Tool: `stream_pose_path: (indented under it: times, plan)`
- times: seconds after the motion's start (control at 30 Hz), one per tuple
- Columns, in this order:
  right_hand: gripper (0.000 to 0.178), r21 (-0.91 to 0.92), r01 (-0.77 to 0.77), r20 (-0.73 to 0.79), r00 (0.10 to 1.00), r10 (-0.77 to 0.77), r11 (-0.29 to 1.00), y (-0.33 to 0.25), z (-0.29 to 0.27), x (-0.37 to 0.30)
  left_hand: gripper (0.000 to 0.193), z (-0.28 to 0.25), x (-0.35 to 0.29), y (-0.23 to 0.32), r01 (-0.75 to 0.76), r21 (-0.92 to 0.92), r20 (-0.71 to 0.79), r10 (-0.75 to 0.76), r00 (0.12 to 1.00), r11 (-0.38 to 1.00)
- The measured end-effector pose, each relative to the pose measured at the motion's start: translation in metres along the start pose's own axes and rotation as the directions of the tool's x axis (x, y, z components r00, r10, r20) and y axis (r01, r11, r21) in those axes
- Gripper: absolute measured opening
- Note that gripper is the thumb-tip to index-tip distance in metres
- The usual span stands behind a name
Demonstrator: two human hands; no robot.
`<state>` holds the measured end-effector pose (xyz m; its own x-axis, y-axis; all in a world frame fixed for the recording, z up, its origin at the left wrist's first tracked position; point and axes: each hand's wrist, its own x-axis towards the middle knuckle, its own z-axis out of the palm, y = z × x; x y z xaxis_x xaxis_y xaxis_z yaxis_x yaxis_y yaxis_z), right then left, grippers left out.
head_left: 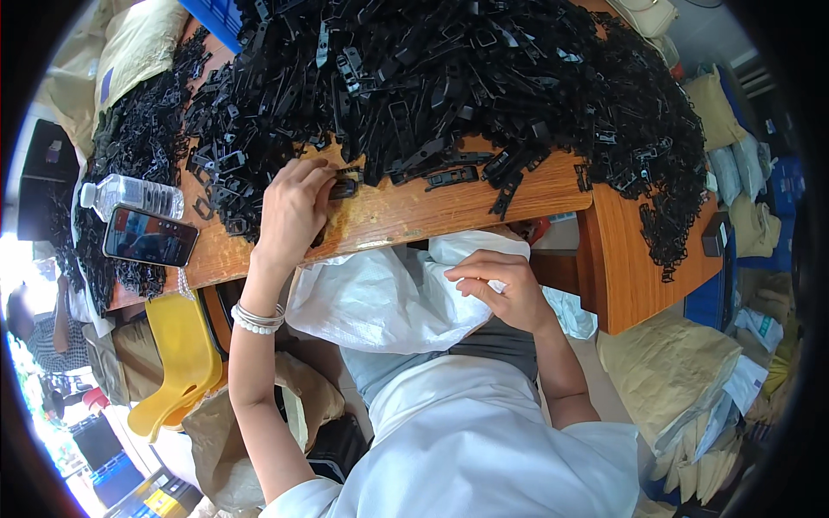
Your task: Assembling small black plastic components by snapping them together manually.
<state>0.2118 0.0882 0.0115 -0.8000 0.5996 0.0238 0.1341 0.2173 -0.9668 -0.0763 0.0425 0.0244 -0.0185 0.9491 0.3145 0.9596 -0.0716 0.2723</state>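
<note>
My left hand (298, 203) rests at the near edge of the big pile, its fingers curled closed against a small black plastic part (344, 188) on the wooden table. Part of its grip is hidden by the back of the hand. Over my lap, my right hand (503, 287) hovers above a white woven bag (371, 302), with thumb and fingers apart and nothing visible in them. The heap of black plastic parts (406, 95) spreads across the table. Several loose pieces, such as a long black clip-like part (452, 177), lie along its front.
A clear plastic bottle (138, 197) and a phone (150, 237) sit at the table's left. Below them stands a yellow chair (177, 358). A wooden side panel (643, 250) juts out at right, near brown paper sacks (669, 367). A blue bin (214, 19) is at the back.
</note>
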Motion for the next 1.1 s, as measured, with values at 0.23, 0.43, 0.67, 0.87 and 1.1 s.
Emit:
stream_pose_path:
  times: [0.23, 0.43, 0.67, 0.87, 1.1]
  plan:
    - [0.016, -0.039, 0.060, -0.064, 0.996, -0.062, 0.997, 0.002, -0.003, -0.001, 0.018, -0.007, 0.000, 0.014, -0.014, -0.035, 0.017, 0.015, 1.000, 0.999]
    - [0.013, -0.069, 0.084, -0.196, 0.976, -0.096, 0.994, 0.000, -0.009, -0.001, 0.028, -0.001, 0.004, 0.008, -0.009, 0.044, 0.102, 0.005, 0.995, 0.999]
    - [0.012, -0.458, -0.262, -0.749, 0.629, -0.210, 0.849, 0.030, -0.063, 0.005, 0.024, -0.002, 0.009, 0.007, 0.002, 0.054, 0.113, -0.008, 0.994, 0.999]
    - [0.008, -0.704, -0.528, -0.708, 0.570, -0.417, 0.475, 0.053, -0.087, 0.011, 0.017, 0.005, 0.007, 0.002, -0.078, 0.097, 0.116, 0.066, 0.991, 0.992]
    - [0.009, -0.595, -0.294, -0.746, 0.548, -0.378, 0.748, 0.047, -0.063, 0.000, 0.016, -0.013, 0.001, 0.019, 0.011, -0.101, -0.153, -0.026, 0.988, 0.995]
